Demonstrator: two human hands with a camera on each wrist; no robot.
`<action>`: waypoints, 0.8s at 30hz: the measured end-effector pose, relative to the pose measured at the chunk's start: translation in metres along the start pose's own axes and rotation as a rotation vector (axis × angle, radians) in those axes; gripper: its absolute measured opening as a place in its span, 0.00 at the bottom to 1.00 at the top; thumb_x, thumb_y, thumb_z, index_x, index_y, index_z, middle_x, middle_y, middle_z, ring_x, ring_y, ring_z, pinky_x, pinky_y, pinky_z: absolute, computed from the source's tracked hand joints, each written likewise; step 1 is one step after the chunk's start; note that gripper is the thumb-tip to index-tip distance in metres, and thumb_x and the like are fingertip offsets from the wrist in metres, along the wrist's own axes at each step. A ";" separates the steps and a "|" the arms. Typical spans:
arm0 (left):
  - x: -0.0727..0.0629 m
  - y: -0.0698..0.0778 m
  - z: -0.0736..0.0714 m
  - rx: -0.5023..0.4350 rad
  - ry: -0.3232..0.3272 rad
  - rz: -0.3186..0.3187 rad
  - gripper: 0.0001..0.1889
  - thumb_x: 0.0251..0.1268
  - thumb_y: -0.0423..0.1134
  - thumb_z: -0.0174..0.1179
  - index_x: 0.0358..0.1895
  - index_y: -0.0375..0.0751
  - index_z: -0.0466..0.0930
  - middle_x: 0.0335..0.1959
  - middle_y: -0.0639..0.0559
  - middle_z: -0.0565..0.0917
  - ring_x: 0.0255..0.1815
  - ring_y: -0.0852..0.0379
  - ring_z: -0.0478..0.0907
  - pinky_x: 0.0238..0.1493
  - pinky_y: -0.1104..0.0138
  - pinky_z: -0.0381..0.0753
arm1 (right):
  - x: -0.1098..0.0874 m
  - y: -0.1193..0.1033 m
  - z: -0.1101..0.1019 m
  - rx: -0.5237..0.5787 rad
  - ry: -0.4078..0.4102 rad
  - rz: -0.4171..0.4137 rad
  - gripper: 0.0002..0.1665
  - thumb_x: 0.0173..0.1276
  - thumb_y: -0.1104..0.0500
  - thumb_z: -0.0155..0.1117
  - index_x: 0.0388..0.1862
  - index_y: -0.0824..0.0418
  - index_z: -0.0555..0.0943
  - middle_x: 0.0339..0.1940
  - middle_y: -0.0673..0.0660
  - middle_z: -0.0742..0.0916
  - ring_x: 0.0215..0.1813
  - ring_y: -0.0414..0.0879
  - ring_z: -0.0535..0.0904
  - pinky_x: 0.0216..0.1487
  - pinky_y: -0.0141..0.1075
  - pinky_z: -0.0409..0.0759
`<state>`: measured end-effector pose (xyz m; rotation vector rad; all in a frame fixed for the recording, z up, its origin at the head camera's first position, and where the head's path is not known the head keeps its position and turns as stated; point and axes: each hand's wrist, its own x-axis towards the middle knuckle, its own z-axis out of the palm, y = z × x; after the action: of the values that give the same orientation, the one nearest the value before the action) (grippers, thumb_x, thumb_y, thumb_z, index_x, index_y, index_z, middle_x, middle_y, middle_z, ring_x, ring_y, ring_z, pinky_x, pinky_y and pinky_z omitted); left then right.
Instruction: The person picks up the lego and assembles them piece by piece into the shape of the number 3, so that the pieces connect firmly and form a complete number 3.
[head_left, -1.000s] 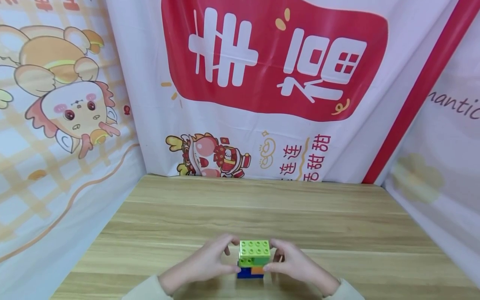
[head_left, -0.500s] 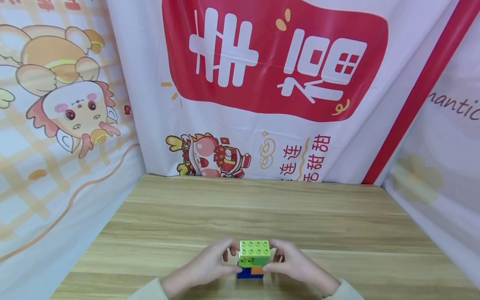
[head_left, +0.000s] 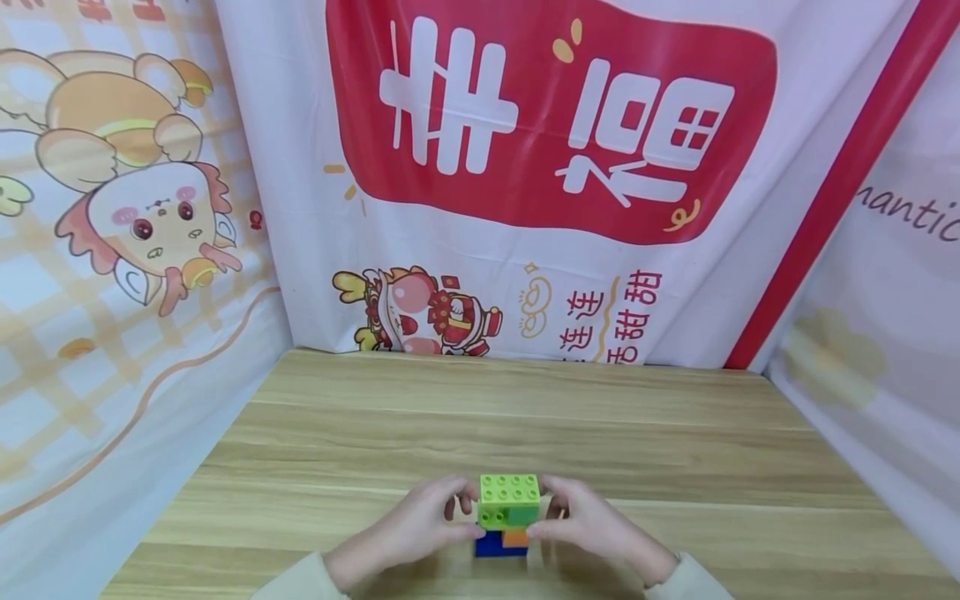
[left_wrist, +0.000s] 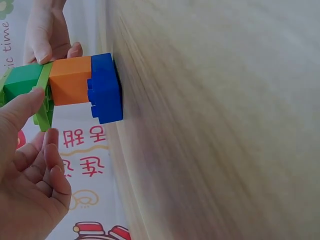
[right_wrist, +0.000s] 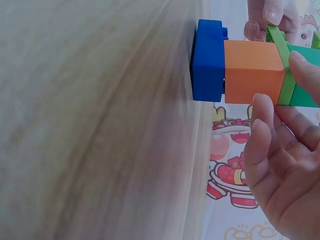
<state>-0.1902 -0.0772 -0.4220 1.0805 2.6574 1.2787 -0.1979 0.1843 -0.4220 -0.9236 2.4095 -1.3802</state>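
Observation:
A toy building block stack stands on the table before me. At its base is a blue brick, with an orange brick above it. Over the orange one lies a thin light green plate, then a green brick, and a studded light green brick on top. My left hand pinches the thin plate's left end between thumb and fingers. My right hand grips the same plate from the right, thumb at its near side. A narrow gap with blue studs shows between the blue and orange bricks.
The wooden table reaches back to a white and red printed cloth. Printed cloth also hangs at the left and at the right.
The upper part of the stack has risen slightly in the head view, and both thumbs have shifted up a little. The blue brick stays where it was.

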 end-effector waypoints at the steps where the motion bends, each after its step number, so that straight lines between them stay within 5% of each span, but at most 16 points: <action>1: 0.000 0.000 0.000 -0.003 -0.001 -0.007 0.13 0.52 0.47 0.67 0.37 0.49 0.75 0.29 0.63 0.74 0.24 0.67 0.67 0.24 0.74 0.70 | 0.001 0.001 -0.001 -0.002 -0.002 -0.007 0.25 0.59 0.55 0.67 0.52 0.65 0.74 0.36 0.48 0.82 0.28 0.40 0.77 0.27 0.34 0.76; 12: 0.013 -0.008 -0.001 -0.070 0.015 -0.084 0.12 0.54 0.45 0.66 0.38 0.43 0.81 0.28 0.64 0.77 0.23 0.66 0.68 0.24 0.72 0.69 | 0.010 0.002 -0.006 0.064 0.015 0.015 0.18 0.61 0.60 0.65 0.48 0.67 0.77 0.37 0.56 0.82 0.25 0.41 0.75 0.25 0.31 0.75; 24: 0.033 -0.022 -0.003 -0.159 -0.011 -0.173 0.19 0.60 0.42 0.61 0.47 0.27 0.78 0.37 0.48 0.83 0.36 0.58 0.78 0.37 0.70 0.77 | 0.029 0.014 -0.017 0.109 -0.024 0.155 0.17 0.65 0.55 0.60 0.46 0.67 0.79 0.28 0.63 0.81 0.23 0.46 0.74 0.20 0.32 0.73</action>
<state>-0.2289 -0.0699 -0.4260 0.8168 2.5236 1.4153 -0.2346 0.1833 -0.4215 -0.7075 2.3083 -1.4182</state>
